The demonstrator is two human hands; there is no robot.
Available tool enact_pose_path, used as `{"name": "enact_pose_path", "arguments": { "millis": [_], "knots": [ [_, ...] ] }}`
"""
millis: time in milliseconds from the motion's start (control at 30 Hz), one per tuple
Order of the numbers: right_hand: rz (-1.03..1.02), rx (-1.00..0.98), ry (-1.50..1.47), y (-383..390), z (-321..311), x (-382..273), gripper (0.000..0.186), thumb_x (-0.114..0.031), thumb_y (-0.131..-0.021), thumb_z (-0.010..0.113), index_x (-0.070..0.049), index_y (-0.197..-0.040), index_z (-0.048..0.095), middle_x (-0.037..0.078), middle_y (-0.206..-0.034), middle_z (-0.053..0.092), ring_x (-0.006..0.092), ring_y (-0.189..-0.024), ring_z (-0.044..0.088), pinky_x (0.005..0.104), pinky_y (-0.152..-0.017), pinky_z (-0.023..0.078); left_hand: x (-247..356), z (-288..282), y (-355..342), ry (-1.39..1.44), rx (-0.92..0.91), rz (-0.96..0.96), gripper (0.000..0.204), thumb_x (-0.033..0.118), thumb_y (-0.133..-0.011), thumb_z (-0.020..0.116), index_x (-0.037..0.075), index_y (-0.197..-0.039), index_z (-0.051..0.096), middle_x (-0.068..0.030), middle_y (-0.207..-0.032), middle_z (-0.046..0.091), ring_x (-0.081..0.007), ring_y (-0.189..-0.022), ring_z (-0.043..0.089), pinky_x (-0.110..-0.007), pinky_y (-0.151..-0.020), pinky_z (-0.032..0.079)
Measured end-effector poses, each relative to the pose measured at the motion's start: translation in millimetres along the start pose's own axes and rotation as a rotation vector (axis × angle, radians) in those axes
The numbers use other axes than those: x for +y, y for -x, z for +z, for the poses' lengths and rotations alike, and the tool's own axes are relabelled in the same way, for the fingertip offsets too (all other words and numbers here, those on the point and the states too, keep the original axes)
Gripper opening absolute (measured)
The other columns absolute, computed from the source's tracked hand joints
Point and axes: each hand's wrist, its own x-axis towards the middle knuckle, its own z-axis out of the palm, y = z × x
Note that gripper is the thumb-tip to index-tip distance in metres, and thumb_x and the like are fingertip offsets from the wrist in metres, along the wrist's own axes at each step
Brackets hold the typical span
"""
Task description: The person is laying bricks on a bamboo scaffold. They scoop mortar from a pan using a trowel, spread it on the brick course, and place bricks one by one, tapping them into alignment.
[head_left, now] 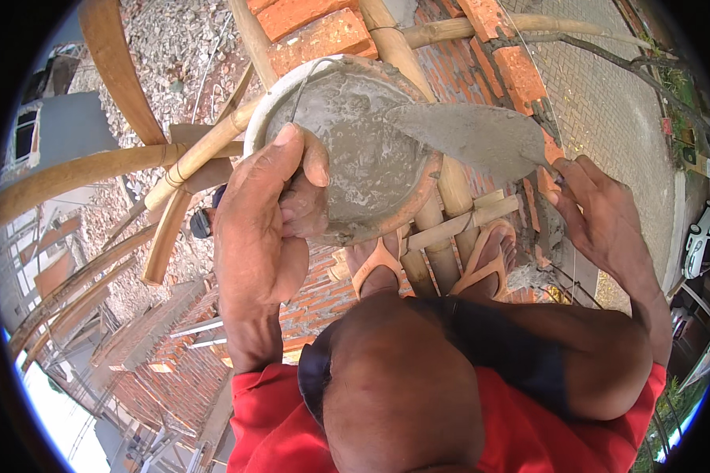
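Landmark: the bowl (256,130), held over the bamboo poles (454,185), wet grey mortar (355,162) spread across its inside.

Hands: apart, one on either side of the bowl. Left hand (256,197) is at the bowl's left side, thumb and fingers curled in at the wire handle (301,91); it appears closed on the wire, though the inside of the grip is hidden. Right hand (599,205) is to the right of the bowl, closed round the handle end of the trowel (481,138). The blade crosses the bowl's right rim, tip over the mortar, face smeared grey.

Step in hand, as judged: working mortar with the trowel.

Method notes:
1. Steady the bowl first. With the weight hung from one side, it probably tips or swings when the blade pushes; bring the left wrist against the wall of the bowl if it rocks.
2. Enter from the right rim at a shallow angle, slide the blade under the mortar, and lift with the face level. A steep blade likely sheds its load.
3. Take a modest amount; scrape the underside on the rim so drips fall inside.
4. Carry low. The brick wall (521,79) stands to the right of the bowl, so clear its edge with the knuckles.

Caution: sandalled feet (491,256) are just nearer the body than the bowl; spilled mortar could land there.
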Motion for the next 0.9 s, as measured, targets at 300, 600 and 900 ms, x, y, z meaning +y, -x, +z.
{"name": "enact_pose_path", "arguments": {
  "millis": [300, 600, 900],
  "knots": [
    [-0.382, -0.33, 0.431, -75, -40, -72, 0.027, -0.011, -0.086, 0.07, 0.004, -0.108, 0.063, 0.02, -0.095, 0.069, 0.0374, -0.09, 0.07, 0.0485, -0.075, 0.056, -15, -39, 0, -0.369, 0.223, 0.237, 0.044, 0.038, -0.114, 0.042, 0.002, -0.1, 0.064, 0.0027, -0.068, 0.05, -0.005, -0.059, 0.042, -0.022, -0.053, 0.028],
    [-0.223, -0.522, -0.121, -86, 13, -57, 0.025, -0.019, -0.096, 0.066, 0.006, -0.095, 0.067, 0.025, -0.085, 0.069, 0.0437, -0.089, 0.069, 0.0531, -0.081, 0.053, -29, -98, -3, -0.65, 0.504, 0.207, 0.036, 0.037, -0.11, 0.056, 0.003, -0.109, 0.07, 0.0003, -0.08, 0.06, -0.0068, -0.07, 0.054, -0.021, -0.057, 0.042],
    [-0.263, -0.272, -0.373, -30, 38, -27, 0.032, -0.023, -0.098, 0.068, 0.002, -0.118, 0.068, 0.022, -0.099, 0.071, 0.0432, -0.099, 0.067, 0.0511, -0.09, 0.051, -25, -115, 0, -0.661, 0.497, 0.246, 0.04, 0.036, -0.108, 0.06, -0.002, -0.12, 0.069, -0.0054, -0.097, 0.067, -0.0113, -0.077, 0.062, -0.027, -0.068, 0.049]
  ]
}}
